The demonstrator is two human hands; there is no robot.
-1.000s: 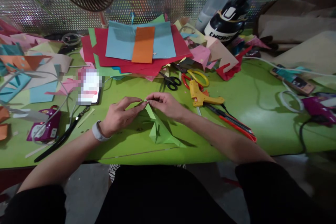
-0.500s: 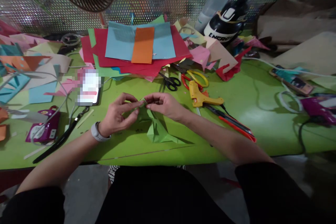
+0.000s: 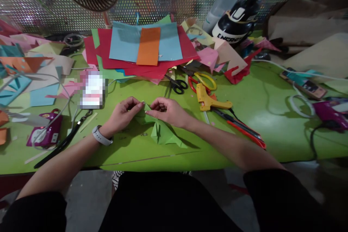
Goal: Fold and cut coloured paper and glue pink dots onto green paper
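A folded green paper hangs between my hands over the green table, its creased lower part reaching toward the front right. My left hand pinches its upper left edge between thumb and fingers. Close beside it, my right hand has thumb and curled fingers closed on the top of the same paper. The two thumbs are a small gap apart. Part of the paper is covered by the fingers.
Behind my hands lie black scissors and stacked coloured sheets. A yellow glue gun and a red-edged cutter lie right. Leftward are a phone, a black strap and a purple device.
My left fingers have curled in from a flatter pose, and the thumb has moved up to the paper's top. The paper has opened out slightly, its lower part shifting a little.
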